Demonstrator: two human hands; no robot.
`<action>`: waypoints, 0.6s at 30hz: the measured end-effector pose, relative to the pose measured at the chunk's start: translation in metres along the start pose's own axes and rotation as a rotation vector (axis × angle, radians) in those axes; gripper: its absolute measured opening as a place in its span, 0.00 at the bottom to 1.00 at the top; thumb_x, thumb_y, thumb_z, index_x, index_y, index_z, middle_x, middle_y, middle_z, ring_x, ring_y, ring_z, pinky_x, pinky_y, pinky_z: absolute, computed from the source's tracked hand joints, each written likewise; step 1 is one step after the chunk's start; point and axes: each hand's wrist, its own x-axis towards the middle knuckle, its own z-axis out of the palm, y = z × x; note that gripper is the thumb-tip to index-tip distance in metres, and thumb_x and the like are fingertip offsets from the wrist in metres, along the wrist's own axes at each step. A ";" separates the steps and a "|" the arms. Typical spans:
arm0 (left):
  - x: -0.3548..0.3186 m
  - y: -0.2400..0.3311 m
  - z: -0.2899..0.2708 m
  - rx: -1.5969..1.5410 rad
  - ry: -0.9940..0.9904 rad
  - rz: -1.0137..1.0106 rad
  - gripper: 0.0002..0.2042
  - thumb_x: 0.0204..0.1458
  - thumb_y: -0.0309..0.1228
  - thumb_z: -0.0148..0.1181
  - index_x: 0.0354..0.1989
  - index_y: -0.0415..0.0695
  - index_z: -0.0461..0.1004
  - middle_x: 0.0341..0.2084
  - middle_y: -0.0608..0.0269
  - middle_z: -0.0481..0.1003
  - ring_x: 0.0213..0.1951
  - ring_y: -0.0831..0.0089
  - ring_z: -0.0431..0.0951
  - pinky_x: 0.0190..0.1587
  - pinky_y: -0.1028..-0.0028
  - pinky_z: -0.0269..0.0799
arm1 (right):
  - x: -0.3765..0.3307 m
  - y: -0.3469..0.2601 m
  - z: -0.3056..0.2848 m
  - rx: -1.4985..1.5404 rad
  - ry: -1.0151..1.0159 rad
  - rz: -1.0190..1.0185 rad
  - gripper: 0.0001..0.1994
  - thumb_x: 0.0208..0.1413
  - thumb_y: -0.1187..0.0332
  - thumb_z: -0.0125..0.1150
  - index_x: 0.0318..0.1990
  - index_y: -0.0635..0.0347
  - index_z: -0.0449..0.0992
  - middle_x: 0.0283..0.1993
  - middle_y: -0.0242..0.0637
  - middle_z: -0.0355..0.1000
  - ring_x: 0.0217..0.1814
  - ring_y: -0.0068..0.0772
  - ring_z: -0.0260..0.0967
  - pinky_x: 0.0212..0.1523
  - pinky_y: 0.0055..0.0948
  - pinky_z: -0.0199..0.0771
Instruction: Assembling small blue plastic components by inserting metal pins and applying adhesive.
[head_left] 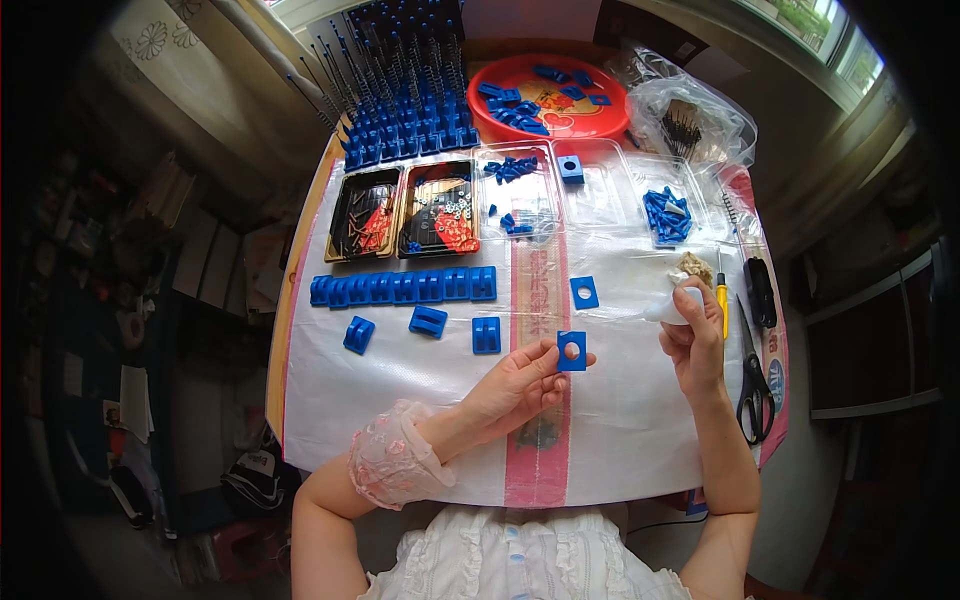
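Note:
Between the thumb and fingers of my left hand (510,387) is a flat blue square plate (571,337) with a round hole, raised over the table. My right hand (697,345) is wrapped round a small white squeeze bottle (668,309), its thin tip pointing left, above and right of the plate. A second blue holed plate (577,303) lies just beyond my left hand. Blue ridged blocks (405,288) stand in a row to the left, with three loose ones in front: a left block (359,335), a middle block (428,322) and a right block (486,336).
Two black trays (402,215) hold small metal parts. Clear trays (590,222) and a red round tray (612,112) hold blue pieces. Blue parts with upright springs (410,130) crowd the back left. Black-handled scissors (757,405) and a yellow-handled tool (722,300) lie right.

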 end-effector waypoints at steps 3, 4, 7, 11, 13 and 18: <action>0.000 0.000 0.001 0.000 0.003 0.003 0.11 0.63 0.35 0.54 0.50 0.44 0.71 0.51 0.58 0.73 0.32 0.86 0.72 0.35 0.86 0.74 | -0.001 0.000 0.002 0.000 0.001 0.004 0.06 0.58 0.67 0.60 0.32 0.50 0.70 0.19 0.18 0.60 0.15 0.06 0.44 0.15 0.13 0.45; -0.001 0.000 0.001 0.002 0.005 0.003 0.11 0.63 0.35 0.54 0.50 0.44 0.71 0.51 0.58 0.73 0.32 0.86 0.72 0.35 0.86 0.74 | -0.001 0.000 0.002 0.000 0.001 0.006 0.06 0.58 0.67 0.60 0.32 0.50 0.70 0.19 0.18 0.60 0.15 0.06 0.44 0.15 0.13 0.45; 0.000 0.000 0.000 0.004 0.005 0.001 0.12 0.62 0.35 0.54 0.50 0.44 0.71 0.51 0.58 0.73 0.32 0.86 0.72 0.35 0.86 0.74 | -0.001 0.000 0.002 -0.001 -0.002 0.003 0.06 0.58 0.67 0.60 0.32 0.50 0.69 0.19 0.19 0.61 0.16 0.06 0.45 0.14 0.13 0.45; 0.000 0.000 0.000 -0.002 0.004 0.000 0.12 0.62 0.35 0.54 0.50 0.44 0.71 0.51 0.58 0.73 0.33 0.86 0.72 0.35 0.86 0.74 | -0.001 0.001 0.003 -0.032 0.000 -0.008 0.07 0.59 0.64 0.60 0.32 0.48 0.68 0.18 0.17 0.55 0.15 0.06 0.43 0.14 0.12 0.43; 0.000 0.000 -0.001 0.002 0.003 0.002 0.12 0.62 0.35 0.54 0.50 0.44 0.70 0.51 0.58 0.73 0.33 0.86 0.72 0.35 0.86 0.74 | -0.001 0.000 0.002 0.001 -0.005 -0.002 0.06 0.59 0.66 0.60 0.31 0.50 0.69 0.19 0.19 0.60 0.16 0.06 0.45 0.14 0.12 0.46; 0.000 0.000 -0.001 0.002 0.000 -0.005 0.12 0.63 0.35 0.53 0.50 0.44 0.70 0.51 0.58 0.73 0.33 0.86 0.72 0.36 0.86 0.74 | -0.001 0.001 0.002 -0.008 0.004 -0.002 0.06 0.59 0.66 0.60 0.31 0.50 0.69 0.19 0.18 0.59 0.16 0.06 0.45 0.15 0.13 0.45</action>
